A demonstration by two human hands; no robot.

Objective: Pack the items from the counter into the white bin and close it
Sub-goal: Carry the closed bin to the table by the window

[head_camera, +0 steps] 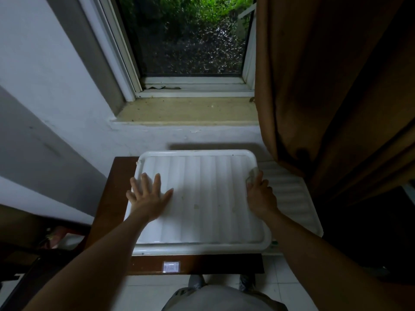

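White ribbed lid [208, 198] lies flat over the white bin [197, 251], which sits on the brown surface [107, 198] below the window [190, 41]. The bin body is almost all hidden by the lid, so its contents can't be seen. Left hand [148, 198] lies palm down on the lid's left part, fingers [157, 180] straight and spread, released. Right hand [260, 196] is at the lid's right rim, fingers curled and grasping it, tips hidden. A blurry translucent bit [252, 175] by that hand is unclear. 1 more ribbed white piece [292, 198] is just right, partly under the brown curtain [325, 86]. The small label [171, 266] on the surface's front edge is unreadable.
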